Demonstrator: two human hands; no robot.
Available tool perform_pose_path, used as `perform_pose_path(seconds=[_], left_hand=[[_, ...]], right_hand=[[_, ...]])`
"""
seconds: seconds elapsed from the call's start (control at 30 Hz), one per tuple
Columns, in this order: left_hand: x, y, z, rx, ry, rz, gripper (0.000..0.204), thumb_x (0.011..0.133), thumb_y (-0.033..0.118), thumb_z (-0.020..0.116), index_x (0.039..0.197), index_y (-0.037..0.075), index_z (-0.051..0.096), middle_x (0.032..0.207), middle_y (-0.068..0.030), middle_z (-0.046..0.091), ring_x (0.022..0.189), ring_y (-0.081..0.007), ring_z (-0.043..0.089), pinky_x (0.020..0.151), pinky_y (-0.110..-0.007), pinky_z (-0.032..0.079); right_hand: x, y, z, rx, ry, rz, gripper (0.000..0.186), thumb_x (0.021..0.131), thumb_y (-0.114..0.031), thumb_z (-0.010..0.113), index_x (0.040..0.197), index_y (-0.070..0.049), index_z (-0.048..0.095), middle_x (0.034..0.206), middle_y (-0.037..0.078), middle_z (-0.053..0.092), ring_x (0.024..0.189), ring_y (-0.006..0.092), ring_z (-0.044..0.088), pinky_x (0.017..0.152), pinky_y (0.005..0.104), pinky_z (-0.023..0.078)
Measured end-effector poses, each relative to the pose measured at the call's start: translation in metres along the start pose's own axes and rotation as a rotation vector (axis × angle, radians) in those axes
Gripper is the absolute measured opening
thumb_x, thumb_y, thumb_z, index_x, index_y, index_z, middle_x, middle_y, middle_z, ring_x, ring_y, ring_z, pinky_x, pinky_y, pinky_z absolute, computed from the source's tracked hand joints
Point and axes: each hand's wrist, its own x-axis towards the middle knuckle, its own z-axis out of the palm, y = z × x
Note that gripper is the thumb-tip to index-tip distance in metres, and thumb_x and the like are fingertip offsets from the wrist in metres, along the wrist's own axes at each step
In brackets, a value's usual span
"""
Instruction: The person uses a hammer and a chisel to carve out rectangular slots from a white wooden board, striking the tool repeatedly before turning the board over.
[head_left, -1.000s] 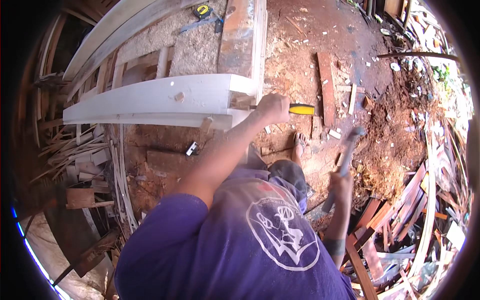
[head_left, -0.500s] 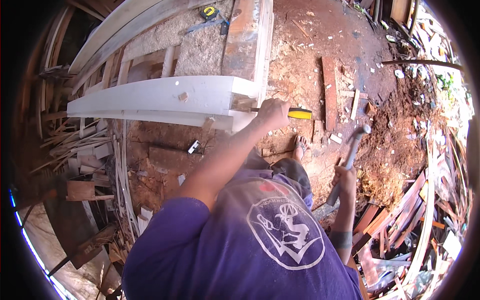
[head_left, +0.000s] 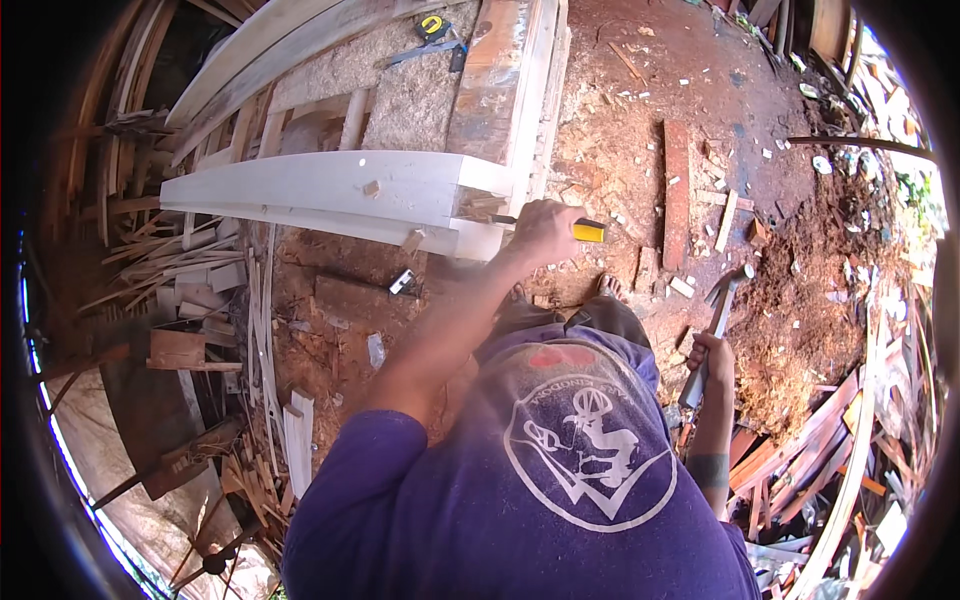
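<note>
Pale, freshly cut wood forms the long beam (head_left: 330, 190) that lies across the rough counter (head_left: 420, 90), its near end notched where the grain shows darker. The left hand (head_left: 545, 232) is clenched around a chisel (head_left: 560, 228) with a yellow handle; the metal blade points left into the notch at the beam's end, and the yellow butt sticks out to the right of the fist. The left forearm runs up from the purple shirt (head_left: 540, 480) to that end of the beam.

Lower and to the right, well apart from the beam, the right hand (head_left: 710, 362) has its grip closed on the handle of a hammer (head_left: 715, 320), held roughly upright beside the person's body, with the metal head up near the reddish dirt floor (head_left: 640, 100) strewn with wood chips.

A yellow tape measure (head_left: 432, 24) sits on the far part of the counter, near the upper edge. A loose plank (head_left: 677, 195) lies on the floor just right of the chisel. Offcuts and slats (head_left: 190, 290) are piled on the left, below the beam, and more scrap boards (head_left: 830, 450) are heaped at the right.
</note>
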Motion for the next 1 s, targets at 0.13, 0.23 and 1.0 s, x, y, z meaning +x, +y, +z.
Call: perform_pose_path(seconds=[0.13,0.23,1.0], left_hand=[[-0.014,-0.019,-0.078,-0.638,0.234,-0.23,0.011,0.077,0.011,0.071,0.086,0.006,0.068,0.078,-0.0027,0.067,0.075,-0.0171,0.064,0.069,-0.034,0.05],[-0.038,-0.093,-0.141,-1.203,0.67,-0.197,0.013,0.076,0.0,0.067,0.08,0.007,0.057,0.074,-0.0026,0.059,0.07,-0.0149,0.058,0.067,-0.029,0.047],[-0.076,-0.08,-0.083,-0.757,0.412,-0.281,0.027,0.091,0.02,0.07,0.074,0.005,0.056,0.071,0.0032,0.052,0.07,-0.0079,0.046,0.066,-0.027,0.037]], right_hand=[[0.01,-0.024,-0.008,-0.236,-0.02,-0.091,0.012,0.087,-0.009,0.058,0.076,-0.004,0.057,0.059,0.001,0.05,0.047,0.0104,0.046,0.044,0.0285,0.039],[0.019,-0.044,-0.008,-0.206,-0.049,-0.099,0.018,0.088,-0.011,0.059,0.071,-0.006,0.054,0.057,0.003,0.049,0.045,0.0142,0.048,0.044,0.0297,0.041],[-0.036,-0.107,0.132,-0.963,-0.228,-0.669,0.025,0.085,-0.017,0.064,0.098,0.003,0.056,0.074,0.022,0.063,0.068,0.0366,0.066,0.068,0.0501,0.049]])
